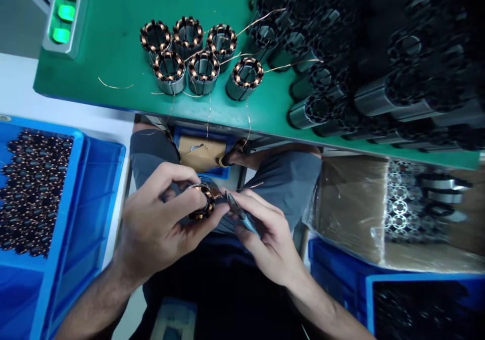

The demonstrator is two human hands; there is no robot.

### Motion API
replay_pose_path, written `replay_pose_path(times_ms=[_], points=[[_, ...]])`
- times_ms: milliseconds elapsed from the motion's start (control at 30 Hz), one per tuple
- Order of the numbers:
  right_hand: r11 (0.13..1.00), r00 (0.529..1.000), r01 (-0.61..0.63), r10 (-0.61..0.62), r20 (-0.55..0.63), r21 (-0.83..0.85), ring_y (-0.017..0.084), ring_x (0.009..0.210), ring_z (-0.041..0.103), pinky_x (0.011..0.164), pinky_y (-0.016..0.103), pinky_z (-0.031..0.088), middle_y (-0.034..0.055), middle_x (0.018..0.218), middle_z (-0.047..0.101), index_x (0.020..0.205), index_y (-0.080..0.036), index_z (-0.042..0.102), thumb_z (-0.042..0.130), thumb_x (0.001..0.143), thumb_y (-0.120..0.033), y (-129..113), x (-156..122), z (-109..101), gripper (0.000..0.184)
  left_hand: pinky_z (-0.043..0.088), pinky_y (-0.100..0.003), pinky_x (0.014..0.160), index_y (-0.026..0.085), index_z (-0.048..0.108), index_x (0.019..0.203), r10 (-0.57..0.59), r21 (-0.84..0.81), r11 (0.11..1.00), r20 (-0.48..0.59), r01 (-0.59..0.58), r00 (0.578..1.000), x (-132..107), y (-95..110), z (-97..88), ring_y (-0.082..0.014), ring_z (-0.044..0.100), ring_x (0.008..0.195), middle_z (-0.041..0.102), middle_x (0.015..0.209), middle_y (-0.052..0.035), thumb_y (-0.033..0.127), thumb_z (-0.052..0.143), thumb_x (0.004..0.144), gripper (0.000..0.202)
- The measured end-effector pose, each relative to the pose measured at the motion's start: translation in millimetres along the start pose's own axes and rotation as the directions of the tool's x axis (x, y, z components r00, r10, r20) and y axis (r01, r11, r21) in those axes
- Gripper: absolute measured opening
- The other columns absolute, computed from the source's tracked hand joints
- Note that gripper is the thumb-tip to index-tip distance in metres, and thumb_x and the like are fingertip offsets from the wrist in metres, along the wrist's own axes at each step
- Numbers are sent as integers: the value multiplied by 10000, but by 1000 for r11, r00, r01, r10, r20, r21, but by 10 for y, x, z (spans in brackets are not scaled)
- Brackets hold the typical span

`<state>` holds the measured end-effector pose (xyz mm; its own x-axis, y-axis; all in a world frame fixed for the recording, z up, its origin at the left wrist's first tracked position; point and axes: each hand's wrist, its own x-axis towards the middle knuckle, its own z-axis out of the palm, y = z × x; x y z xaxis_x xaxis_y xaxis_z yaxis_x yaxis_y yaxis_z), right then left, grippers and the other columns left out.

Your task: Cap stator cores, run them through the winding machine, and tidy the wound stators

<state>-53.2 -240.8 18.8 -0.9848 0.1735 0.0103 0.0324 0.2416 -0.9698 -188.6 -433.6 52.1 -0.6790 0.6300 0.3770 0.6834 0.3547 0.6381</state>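
Note:
My left hand [166, 213] is closed around a copper-wound motor stator [206, 203], held above my lap with its wound end facing right. In my right hand [267, 231] is a pair of small pliers or cutters with light blue handles [244, 219]. Its jaws meet a copper wire end at the stator's right side; whether they are closed on the wire I cannot tell. On the green table edge ahead stand several wound stators [246, 80], some trailing long loose copper wires.
Many dark stator cores [318, 110] crowd the right of the green table [113, 52]. A blue crate [79, 178] of wound stators stands at left. At right are a plastic-lined carton [348, 208] of metal rings and another blue crate [369, 299]. Green lights [66, 12] glow top left.

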Motion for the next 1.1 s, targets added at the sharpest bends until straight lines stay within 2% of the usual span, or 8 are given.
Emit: replay_pose_path(times_ms=[100,267,367,433,500,567,667,1100], points=[[1000,999,21,-22,-24,-8,166,785,669,690,271,539,4,916,744,1548,-295,805,624,927,-54,12,0,19,690,564,-245,640,266,739,972,-9,10,1000,5,9,1000,-7,17,-3,-133,718,831,766,1086,-21,285,954,983,216],[998,1000,15,-15,-12,63,160,849,777,787,268,619,25,1155,888,1481,-295,850,616,921,-14,93,40,36,669,555,-240,675,246,719,918,-32,-13,999,-9,32,999,-13,-27,10,-121,703,827,757,1076,-16,239,960,965,246],[999,999,-45,45,-30,3,163,859,758,810,278,624,30,1093,854,1468,-272,856,623,956,-38,165,79,1,610,596,-274,789,233,725,901,-151,-213,965,40,156,988,-47,-129,50,-160,727,920,745,1067,-31,284,981,940,264],[997,998,-19,15,-53,-79,162,838,692,784,281,610,17,1011,763,1559,-275,802,665,946,-63,206,90,-27,662,626,-304,851,236,773,973,-262,-476,829,133,293,956,-84,-192,98,-203,760,1016,760,1116,-55,334,955,973,207],[985,995,53,-65,-69,-166,169,858,647,794,296,613,4,983,658,1651,-309,732,726,927,-88,235,80,-41,757,649,-314,903,243,820,1035,-350,-688,609,214,395,912,-118,-219,160,-219,789,1068,789,1160,-66,336,918,1021,136],[959,983,132,-158,-88,-252,183,916,650,838,322,632,10,1026,619,1707,-365,676,777,922,-109,252,53,-32,832,657,-309,961,252,856,1030,-409,-790,426,267,442,873,-130,-203,217,-205,811,1063,826,1162,-53,317,916,1036,88],[915,963,182,-241,-124,-361,189,951,660,849,336,644,22,1094,616,1766,-447,590,818,948,-123,255,9,5,909,656,-277,969,258,889,1015,-443,-828,280,337,486,831,-104,-134,267,-177,823,1044,862,1161,-37,287,927,1032,51],[924,955,209,-263,-139,-320,157,899,660,781,280,621,-3,1076,612,1786,-526,514,828,1023,-87,241,18,16,935,649,-234,815,197,879,925,-515,-806,264,346,529,784,11,10,344,-148,777,899,842,1014,-41,232,946,955,81]])
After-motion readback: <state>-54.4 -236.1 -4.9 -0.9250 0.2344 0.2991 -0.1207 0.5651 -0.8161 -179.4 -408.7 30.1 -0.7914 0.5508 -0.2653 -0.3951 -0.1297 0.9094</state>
